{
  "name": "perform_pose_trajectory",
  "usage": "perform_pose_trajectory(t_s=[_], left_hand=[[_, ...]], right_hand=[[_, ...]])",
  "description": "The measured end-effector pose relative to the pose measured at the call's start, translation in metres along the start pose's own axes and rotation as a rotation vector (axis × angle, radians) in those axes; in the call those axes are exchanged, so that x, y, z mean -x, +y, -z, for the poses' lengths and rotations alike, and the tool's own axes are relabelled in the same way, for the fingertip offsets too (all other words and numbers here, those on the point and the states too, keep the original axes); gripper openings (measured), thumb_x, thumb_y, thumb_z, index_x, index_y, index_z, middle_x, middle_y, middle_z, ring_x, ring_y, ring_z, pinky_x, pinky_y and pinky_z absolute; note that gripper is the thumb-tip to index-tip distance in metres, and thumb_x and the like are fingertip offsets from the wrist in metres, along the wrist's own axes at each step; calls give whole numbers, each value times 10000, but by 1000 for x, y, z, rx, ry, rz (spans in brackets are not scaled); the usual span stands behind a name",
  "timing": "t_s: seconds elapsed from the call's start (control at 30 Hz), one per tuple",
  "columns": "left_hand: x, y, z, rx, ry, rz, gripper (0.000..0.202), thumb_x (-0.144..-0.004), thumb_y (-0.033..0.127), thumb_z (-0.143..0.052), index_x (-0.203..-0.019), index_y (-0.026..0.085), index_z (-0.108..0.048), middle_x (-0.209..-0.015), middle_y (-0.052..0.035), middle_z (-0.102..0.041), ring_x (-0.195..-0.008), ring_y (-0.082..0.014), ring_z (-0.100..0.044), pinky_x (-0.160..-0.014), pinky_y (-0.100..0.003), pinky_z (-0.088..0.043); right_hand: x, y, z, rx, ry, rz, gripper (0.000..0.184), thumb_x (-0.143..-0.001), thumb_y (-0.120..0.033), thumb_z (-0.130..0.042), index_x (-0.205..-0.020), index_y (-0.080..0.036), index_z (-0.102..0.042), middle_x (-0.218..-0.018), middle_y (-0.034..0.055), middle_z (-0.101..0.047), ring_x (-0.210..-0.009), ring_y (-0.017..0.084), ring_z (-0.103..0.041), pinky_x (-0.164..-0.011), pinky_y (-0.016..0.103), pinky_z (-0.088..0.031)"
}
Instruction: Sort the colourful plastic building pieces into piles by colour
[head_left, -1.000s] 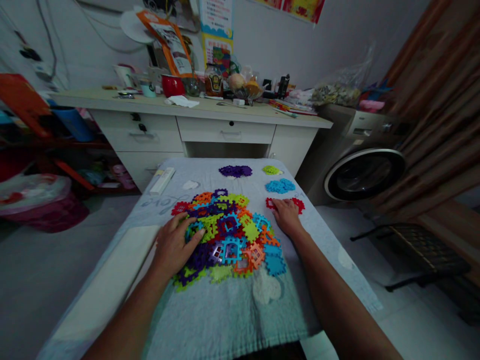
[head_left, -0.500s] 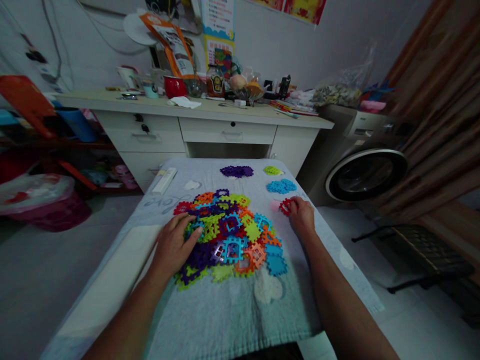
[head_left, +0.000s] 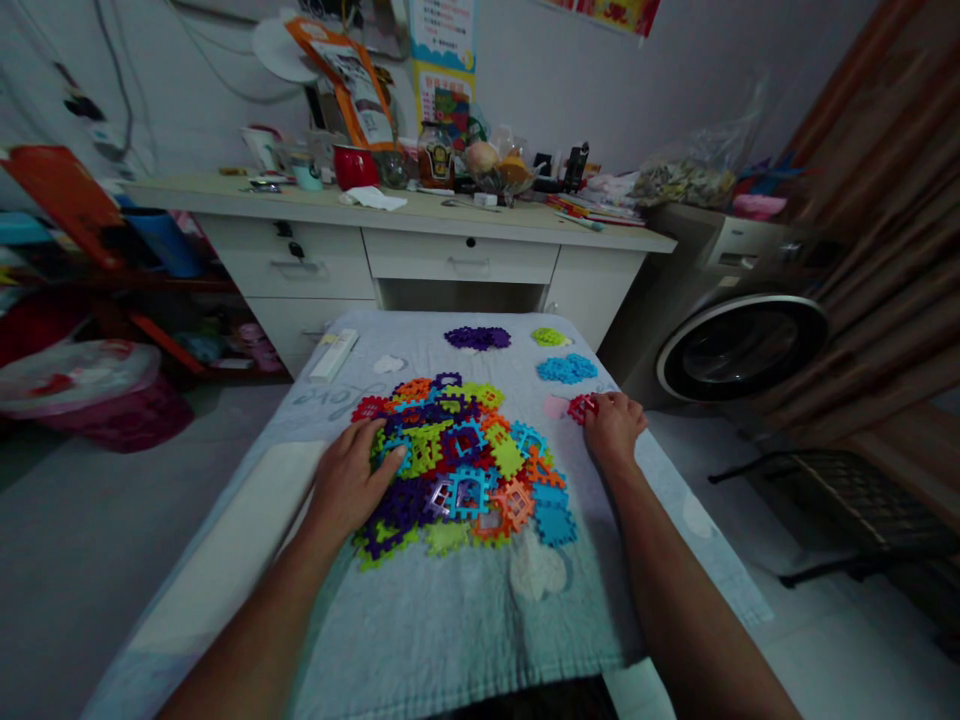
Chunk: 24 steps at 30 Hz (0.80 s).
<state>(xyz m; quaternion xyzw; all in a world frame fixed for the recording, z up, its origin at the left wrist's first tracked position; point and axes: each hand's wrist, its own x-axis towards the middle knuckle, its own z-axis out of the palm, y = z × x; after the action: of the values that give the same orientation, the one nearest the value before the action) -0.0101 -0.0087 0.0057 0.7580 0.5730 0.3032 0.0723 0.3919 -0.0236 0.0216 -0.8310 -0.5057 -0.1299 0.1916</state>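
Note:
A mixed heap of notched plastic building tiles (head_left: 466, 440) in purple, blue, green, orange and red lies in the middle of the cloth-covered table. My left hand (head_left: 352, 475) rests against the heap's left side, fingers and thumb apart, its fingertips over some tiles. Off to the heap's right, my right hand (head_left: 615, 428) has its fingers closed at a red building tile (head_left: 580, 408), partly hidden by the fingertips. Beyond it are a pile of blue tiles (head_left: 566, 369), a small green pile (head_left: 549, 337) and a purple pile (head_left: 478, 338).
A long white box (head_left: 334, 356) lies at the table's far left. Behind the table stands a white desk (head_left: 465, 262) crowded with jars, a red pot and papers. A washing machine (head_left: 739, 330) is at the right, a pink bin (head_left: 97, 405) at the left.
The view has shifted slightly. My right hand has moved a little to the right at the red tile, its fingers more curled. My left hand stays on the heap.

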Motion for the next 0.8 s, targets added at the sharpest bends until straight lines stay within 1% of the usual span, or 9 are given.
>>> perform_pose_trajectory(t_s=[0.1, 0.17, 0.23, 0.3, 0.4, 0.5, 0.57, 0.67, 0.8], left_hand=[[0, 1, 1, 18, 4, -13, 562, -882, 569, -432, -1256, 164, -542, -1281, -138, -558, -1203, -297, -537, -1070, -468, -411], [0, 2, 1, 30, 9, -23, 547, -883, 562, -443, -1256, 174, -541, -1284, -133, -558, -1203, -294, -537, -1068, -468, -413], [0, 3, 1, 45, 12, -32, 533, -888, 552, -450, -1262, 182, -537, -1292, -129, -553, -1211, -291, -532, -1069, -469, -411], [0, 5, 1, 68, 13, -44, 525, -896, 540, -456, -1272, 182, -529, -1302, -130, -549, -1224, -286, -524, -1075, -471, -404], [0, 8, 2, 108, 15, -60, 531, -897, 532, -474, -1289, 175, -513, -1312, -134, -547, -1241, -283, -512, -1082, -470, -397], [0, 10, 3, 140, 15, -69, 538, -890, 530, -492, -1301, 182, -498, -1320, -130, -545, -1252, -283, -504, -1083, -473, -396], [0, 12, 3, 156, 14, -76, 541, -889, 528, -497, -1309, 187, -490, -1328, -127, -538, -1261, -282, -498, -1087, -470, -394], [0, 14, 3, 168, 14, -79, 538, -889, 527, -496, -1309, 190, -488, -1330, -123, -534, -1268, -277, -491, -1091, -455, -390], [0, 13, 3, 177, 15, -65, 532, -880, 533, -510, -1290, 192, -504, -1313, -117, -551, -1246, -274, -509, -1085, -449, -394]], right_hand=[[2, -3, 3, -27, 57, -13, 357, -858, -252, -545, -1187, -173, -657, -1310, 168, -539, -1171, 356, -408, -922, 483, -295], [2, -6, 6, -119, 85, 62, 358, -845, -256, -555, -1175, -163, -658, -1306, 169, -545, -1165, 346, -430, -939, 482, -308], [4, -10, 8, -278, 4, 240, 289, -853, -273, -551, -1084, -166, -689, -1187, 148, -617, -1097, 302, -499, -938, 446, -343], [8, -16, 10, -449, -149, 426, 231, -862, -298, -556, -995, -178, -702, -1045, 111, -671, -1009, 252, -559, -919, 397, -383], [15, -27, 10, -566, -313, 557, 223, -841, -325, -604, -985, -180, -695, -985, 81, -696, -943, 220, -595, -884, 360, -412], [21, -36, 8, -522, -396, 559, 215, -793, -253, -643, -985, -172, -698, -934, 69, -703, -864, 205, -605, -822, 335, -419], [23, -39, 6, -503, -418, 534, 205, -771, -191, -633, -963, -169, -702, -887, 59, -700, -820, 193, -601, -780, 315, -419], [23, -39, 4, -525, -408, 499, 204, -758, -149, -607, -937, -163, -704, -837, 53, -685, -795, 187, -594, -752, 302, -425], [21, -32, -2, -604, -327, 477, 199, -760, -144, -575, -908, -173, -705, -870, 66, -676, -831, 191, -592, -779, 314, -441]])
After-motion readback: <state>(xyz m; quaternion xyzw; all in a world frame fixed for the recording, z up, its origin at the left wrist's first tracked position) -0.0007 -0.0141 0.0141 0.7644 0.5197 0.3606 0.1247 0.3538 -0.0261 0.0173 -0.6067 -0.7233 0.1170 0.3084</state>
